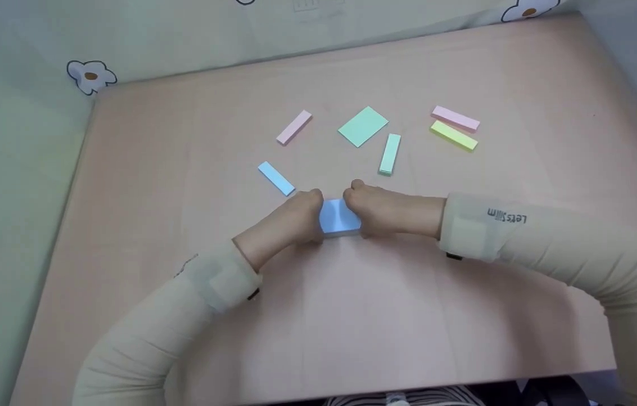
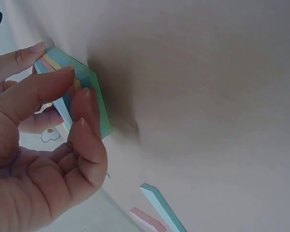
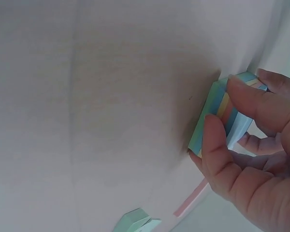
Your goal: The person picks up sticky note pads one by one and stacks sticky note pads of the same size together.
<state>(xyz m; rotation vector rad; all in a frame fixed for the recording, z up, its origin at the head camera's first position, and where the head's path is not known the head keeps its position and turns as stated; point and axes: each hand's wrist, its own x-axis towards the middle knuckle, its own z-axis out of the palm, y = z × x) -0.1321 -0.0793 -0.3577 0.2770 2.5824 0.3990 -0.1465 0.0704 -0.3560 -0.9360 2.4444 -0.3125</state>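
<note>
A stack of sticky note pads [image 1: 339,219], blue on top, lies between the two hands near the middle of the table. Seen from the wrists, its edge has layers of blue, pink, yellow and green [image 3: 210,113]. My left hand [image 1: 297,219] grips the stack's left end with thumb and curled fingers. At the right end, my right hand [image 1: 389,211] holds it the same way. A blue strip pad [image 1: 276,179] lies just beyond the left hand, and a green strip pad [image 1: 390,154] beyond the right one. Fingers hide both ends of the stack.
Farther back on the table [image 1: 341,316] are a larger green pad [image 1: 363,127] and a pink strip pad [image 1: 294,128]. To the right, another pink strip [image 1: 456,119] lies beside a yellow strip [image 1: 453,136]. A flower-patterned wall covering [image 1: 183,39] borders the back edge.
</note>
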